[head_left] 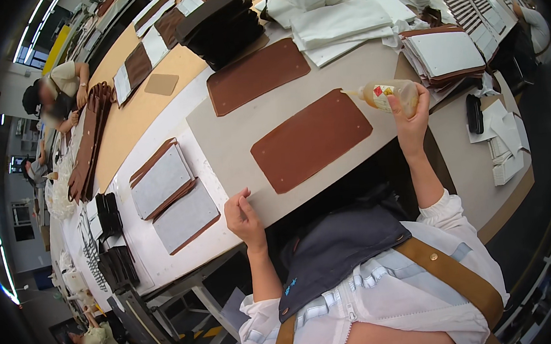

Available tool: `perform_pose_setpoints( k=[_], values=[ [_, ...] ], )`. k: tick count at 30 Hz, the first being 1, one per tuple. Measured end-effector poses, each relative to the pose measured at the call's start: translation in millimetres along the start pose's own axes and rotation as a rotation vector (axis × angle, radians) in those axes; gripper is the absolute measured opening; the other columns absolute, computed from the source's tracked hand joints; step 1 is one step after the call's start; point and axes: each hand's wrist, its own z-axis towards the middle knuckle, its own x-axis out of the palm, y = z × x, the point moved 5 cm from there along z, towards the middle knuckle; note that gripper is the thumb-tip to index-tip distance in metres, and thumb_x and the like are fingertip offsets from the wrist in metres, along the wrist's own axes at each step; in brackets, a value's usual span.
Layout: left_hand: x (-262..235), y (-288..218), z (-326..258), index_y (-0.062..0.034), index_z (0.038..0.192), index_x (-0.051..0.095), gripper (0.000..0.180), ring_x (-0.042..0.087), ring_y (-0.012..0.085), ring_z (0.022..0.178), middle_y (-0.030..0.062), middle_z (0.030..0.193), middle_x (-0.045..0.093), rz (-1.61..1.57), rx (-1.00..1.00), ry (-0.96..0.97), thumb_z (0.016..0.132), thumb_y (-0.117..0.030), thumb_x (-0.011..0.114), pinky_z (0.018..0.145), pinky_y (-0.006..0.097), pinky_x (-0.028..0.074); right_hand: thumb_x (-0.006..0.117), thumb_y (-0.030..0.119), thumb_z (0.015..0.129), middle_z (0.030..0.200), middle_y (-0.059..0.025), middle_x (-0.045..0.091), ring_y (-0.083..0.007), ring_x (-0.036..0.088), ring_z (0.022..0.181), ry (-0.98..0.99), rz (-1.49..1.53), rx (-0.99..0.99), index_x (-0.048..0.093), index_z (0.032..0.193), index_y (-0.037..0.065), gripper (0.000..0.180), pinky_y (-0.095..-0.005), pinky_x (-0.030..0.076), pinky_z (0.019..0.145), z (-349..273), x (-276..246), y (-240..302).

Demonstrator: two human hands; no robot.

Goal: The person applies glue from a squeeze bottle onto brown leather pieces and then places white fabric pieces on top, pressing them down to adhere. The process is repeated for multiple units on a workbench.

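My right hand point(410, 117) is wrapped round a clear squeeze bottle point(383, 95) with yellowish liquid. The bottle is tilted on its side, its thin nozzle pointing left, close to the upper right corner of a brown leather panel point(312, 140). That panel lies flat on the grey board point(229, 159), with small holes or dots near its corners. To the panel's left, at the table's near edge, my left hand point(243, 218) is empty, its fingers loosely bent and apart. A second brown panel point(258, 75) lies farther off.
Brown panels with pale grey backing point(163, 181) lie at left. Behind stands a black stack point(219, 27), near white sheets point(341, 21). A pile of backed brown pieces point(444, 55) sits at right. Another person point(62, 92) works across the table at far left.
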Motion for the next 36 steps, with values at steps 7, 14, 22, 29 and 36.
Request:
perform_pose_setpoints(
  k=[7, 14, 22, 29, 36],
  values=[
    [-1.3, -0.7, 0.3, 0.0009, 0.099, 0.070, 0.017, 0.066, 0.0229, 0.087, 0.0103, 0.092, 0.071, 0.001, 0.007, 0.003, 0.100, -0.006, 0.055, 0.081, 0.034, 0.052, 0.081, 0.026, 0.089, 0.109, -0.0077, 0.058, -0.0156, 0.057, 0.100, 0.036, 0.007, -0.035, 0.048, 0.124, 0.001, 0.053, -0.0293, 0.049, 0.090, -7.8, 10.3, 9.3],
    [-2.3, -0.8, 0.3, 0.0004, 0.099, 0.071, 0.017, 0.066, 0.0220, 0.087, 0.0096, 0.091, 0.071, -0.013, 0.008, -0.001, 0.100, -0.007, 0.056, 0.081, 0.033, 0.051, 0.082, 0.027, 0.088, 0.109, -0.0098, 0.059, -0.0168, 0.058, 0.097, 0.097, -0.034, -0.093, 0.047, 0.125, 0.000, 0.058, -0.0303, 0.050, 0.088, -20.8, 25.4, 19.7],
    [-3.9, -3.9, 1.5, 0.0026, 0.102, 0.070, 0.021, 0.067, 0.0204, 0.089, 0.0114, 0.093, 0.071, -0.004, -0.006, 0.025, 0.102, -0.009, 0.053, 0.085, 0.033, 0.051, 0.082, 0.027, 0.088, 0.108, -0.0114, 0.060, -0.0183, 0.060, 0.097, 0.189, 0.013, -0.115, 0.045, 0.128, 0.000, 0.060, -0.0311, 0.051, 0.088, -38.7, 49.1, 29.4],
    [-4.9, -2.9, 1.2, 0.0020, 0.102, 0.071, 0.020, 0.067, 0.0202, 0.091, 0.0111, 0.094, 0.071, -0.023, 0.004, 0.012, 0.102, -0.010, 0.054, 0.085, 0.032, 0.051, 0.079, 0.018, 0.089, 0.117, -0.0158, 0.065, -0.0229, 0.065, 0.109, 0.322, 0.115, -0.130, 0.043, 0.127, 0.001, 0.055, -0.0331, 0.052, 0.095, -53.6, 75.9, 52.3],
    [-6.8, -4.7, 2.1, -0.0003, 0.099, 0.071, 0.017, 0.066, 0.0230, 0.088, 0.0101, 0.091, 0.071, -0.037, -0.001, -0.012, 0.100, -0.009, 0.057, 0.082, 0.034, 0.051, 0.080, 0.012, 0.088, 0.119, -0.0166, 0.065, -0.0243, 0.065, 0.113, 0.431, 0.248, -0.161, 0.042, 0.127, 0.001, 0.056, -0.0345, 0.053, 0.097, -68.4, 105.1, 60.5]
  ],
)
